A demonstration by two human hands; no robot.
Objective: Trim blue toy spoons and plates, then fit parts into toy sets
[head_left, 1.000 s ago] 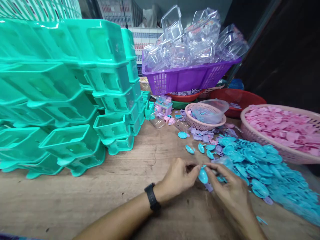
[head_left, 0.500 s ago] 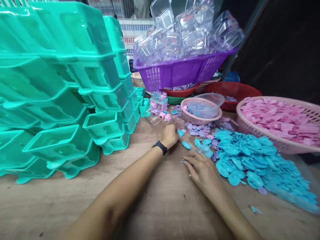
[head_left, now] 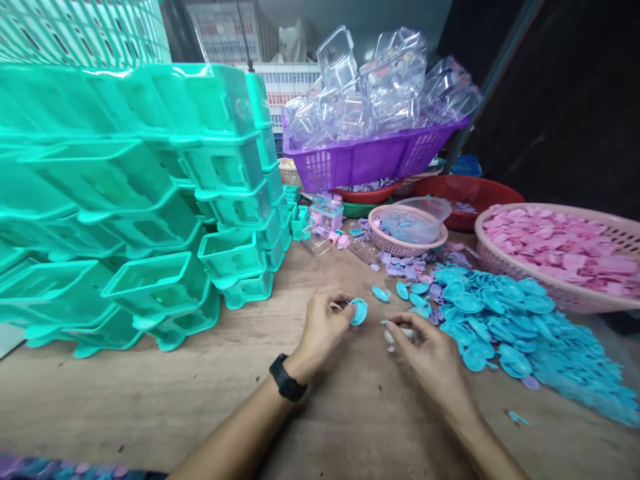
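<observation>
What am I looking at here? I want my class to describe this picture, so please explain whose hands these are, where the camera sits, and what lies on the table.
The camera sits on a person's head and looks forward and down, so both hands are that person's own. The left hand, with a black watch on its wrist, holds a small blue plastic dish in its fingertips. The right hand pinches a small pale piece; what it is cannot be told. On the wooden table lie a heap of blue dishes, stacked green trays, a pink basket of pink pieces and a purple basket of clear boxes.
</observation>
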